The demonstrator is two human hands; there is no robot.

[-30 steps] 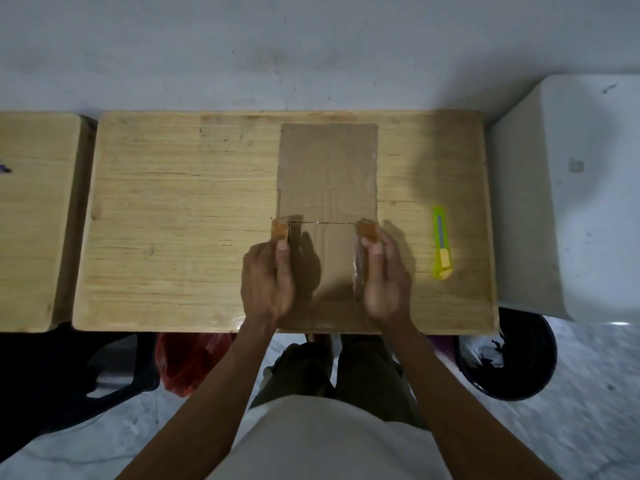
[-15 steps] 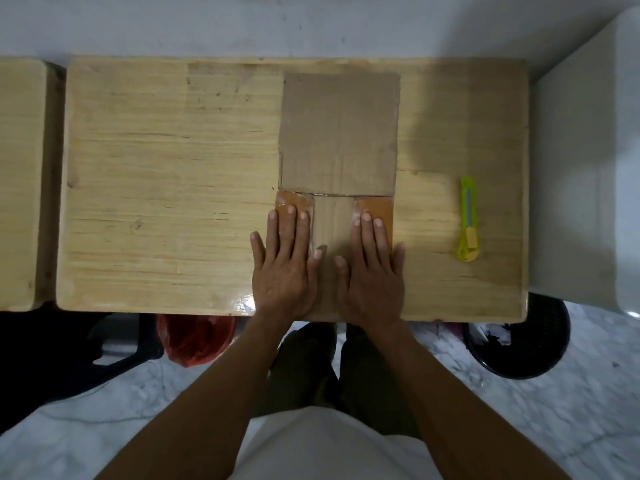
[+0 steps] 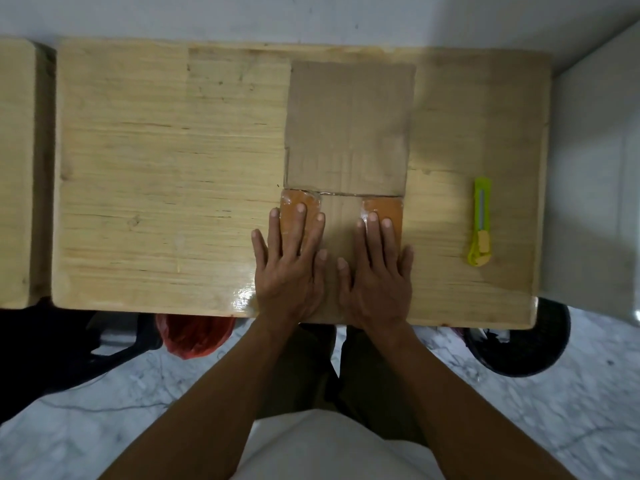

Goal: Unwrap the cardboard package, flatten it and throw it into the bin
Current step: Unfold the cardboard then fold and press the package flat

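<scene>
The brown cardboard package (image 3: 348,126) lies flat on the wooden table (image 3: 166,174), opened out from the table's middle to its near edge. Two orange taped flaps lie at its near half. My left hand (image 3: 289,268) rests palm down with spread fingers on the left orange flap (image 3: 291,206). My right hand (image 3: 375,271) lies flat on the right orange flap (image 3: 393,211). Both hands press on the cardboard and grip nothing. A black bin (image 3: 519,344) stands on the floor under the table's right corner.
A green and yellow box cutter (image 3: 480,226) lies on the table right of the cardboard. A white cabinet (image 3: 595,188) stands at the right, a second wooden table (image 3: 17,168) at the left. A red plastic bag (image 3: 195,332) hangs below the table.
My hands went from pinching the two orange flaps upright to pressing them down flat with open palms. The view has shifted closer to the table.
</scene>
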